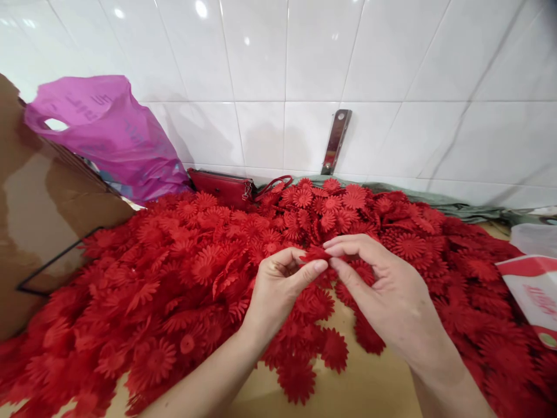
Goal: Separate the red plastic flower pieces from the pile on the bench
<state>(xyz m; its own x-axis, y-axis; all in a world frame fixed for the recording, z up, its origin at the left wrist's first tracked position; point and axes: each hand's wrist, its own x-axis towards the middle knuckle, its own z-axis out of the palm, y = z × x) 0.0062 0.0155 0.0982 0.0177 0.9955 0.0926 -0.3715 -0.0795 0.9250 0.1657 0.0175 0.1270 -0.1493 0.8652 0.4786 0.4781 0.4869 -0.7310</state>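
Observation:
Between my two hands is a red fabric flower (315, 254), held up over the pile. My left hand (281, 284) pinches it between thumb and curled fingers. My right hand (385, 290) has its thumb and fingertips closed at the flower's right edge; the fingertips hide part of it. Below and behind both hands spreads a large heap of red flower pieces (204, 267) with narrow petals. A few single flower pieces (296, 377) lie on the tan tabletop (357, 386) just under my hands.
A purple plastic bag (117, 133) and a brown cardboard box (47, 215) stand at the left. Behind the heap lies a red purse (221, 187) by the tiled wall (261, 52), where a metal strip (336, 142) leans. A white-and-red packet (533, 293) sits at the right.

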